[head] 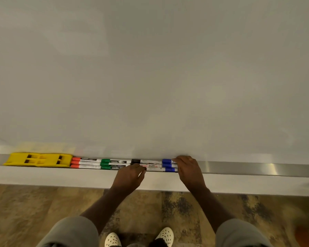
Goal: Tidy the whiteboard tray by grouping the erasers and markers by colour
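Observation:
Two yellow erasers [38, 159] lie side by side at the left of the metal tray [248, 168]. To their right lie three red-capped markers [76, 162], then three green-capped markers [105, 164], black-capped markers [135, 160] and three blue-capped markers [167, 164]. My left hand [129, 177] pinches the cap end of a black marker at the tray's front. My right hand [188, 171] rests over the right ends of the blue markers, hiding them; whether it grips them is unclear.
The blank whiteboard [150, 68] fills the upper view. The tray runs bare to the right of my right hand. Below the white ledge [43, 175] are a patterned floor and my feet in white shoes [165, 236].

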`<state>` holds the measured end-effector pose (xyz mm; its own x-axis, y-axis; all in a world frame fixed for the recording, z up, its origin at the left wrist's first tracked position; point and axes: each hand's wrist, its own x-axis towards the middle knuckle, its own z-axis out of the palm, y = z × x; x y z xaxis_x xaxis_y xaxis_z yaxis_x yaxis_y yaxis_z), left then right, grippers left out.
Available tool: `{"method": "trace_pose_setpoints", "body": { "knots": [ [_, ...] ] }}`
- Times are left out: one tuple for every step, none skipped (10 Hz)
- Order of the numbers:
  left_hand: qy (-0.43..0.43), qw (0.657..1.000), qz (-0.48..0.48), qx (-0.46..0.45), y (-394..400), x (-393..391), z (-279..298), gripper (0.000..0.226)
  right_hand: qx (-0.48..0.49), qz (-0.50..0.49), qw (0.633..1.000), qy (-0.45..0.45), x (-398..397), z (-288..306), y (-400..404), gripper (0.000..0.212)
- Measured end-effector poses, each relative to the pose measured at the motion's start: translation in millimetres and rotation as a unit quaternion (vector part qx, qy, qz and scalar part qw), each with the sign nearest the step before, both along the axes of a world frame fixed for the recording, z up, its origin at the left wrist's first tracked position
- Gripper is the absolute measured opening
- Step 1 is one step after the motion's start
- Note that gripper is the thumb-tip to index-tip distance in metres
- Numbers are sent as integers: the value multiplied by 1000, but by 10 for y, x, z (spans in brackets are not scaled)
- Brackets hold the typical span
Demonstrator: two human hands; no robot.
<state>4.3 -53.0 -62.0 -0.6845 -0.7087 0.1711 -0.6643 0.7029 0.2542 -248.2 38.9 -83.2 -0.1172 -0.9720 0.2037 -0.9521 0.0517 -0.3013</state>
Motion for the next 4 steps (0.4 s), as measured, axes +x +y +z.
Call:
{"method": "trace_pose_setpoints", "body": {
  "knots": [
    [-8,1000,2,1,28,136,9,9,-2,-5,1000,0,81,24,80,27],
    [-2,1000,9,7,18,239,37,11,9,-15,1000,6,218,83,120,32],
    [41,999,16,14,47,351,71,7,-9,-16,1000,-9,412,144,163,33],
    [69,997,16,37,57,531,82,6,-20,-30,999,-26,682,175,206,35]
  ]
}}
